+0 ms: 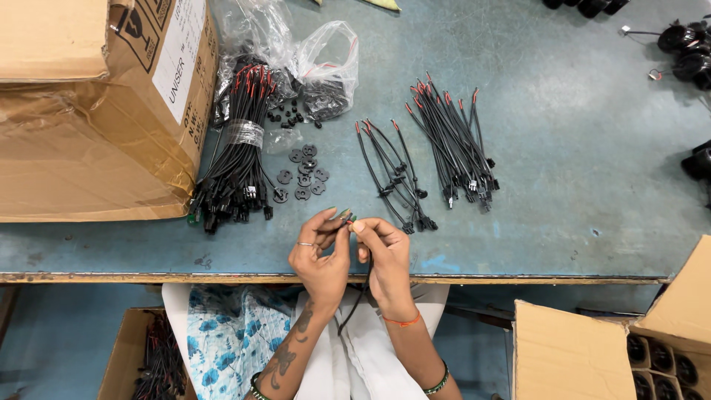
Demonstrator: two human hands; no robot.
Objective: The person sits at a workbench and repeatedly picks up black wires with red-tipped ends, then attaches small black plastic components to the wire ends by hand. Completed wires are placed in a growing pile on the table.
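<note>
My left hand (320, 255) and my right hand (385, 259) meet above the near edge of the blue-grey table (563, 170), fingertips pinched together on the red-tipped end of a black cable (354, 304) that hangs down between my wrists. Just beyond them lie several small black disc-shaped parts (304, 176). Left of those is a taped bundle of black cables (237, 148) with red tips. To the right are a small loose group of cables (396, 178) and a larger group of cables (455, 144).
A big cardboard box (89, 111) fills the table's left end. Clear plastic bags (296, 59) with black parts lie behind the bundle. Black round components (689, 44) sit far right. Open cartons stand below the table at left (141, 355) and right (615, 348).
</note>
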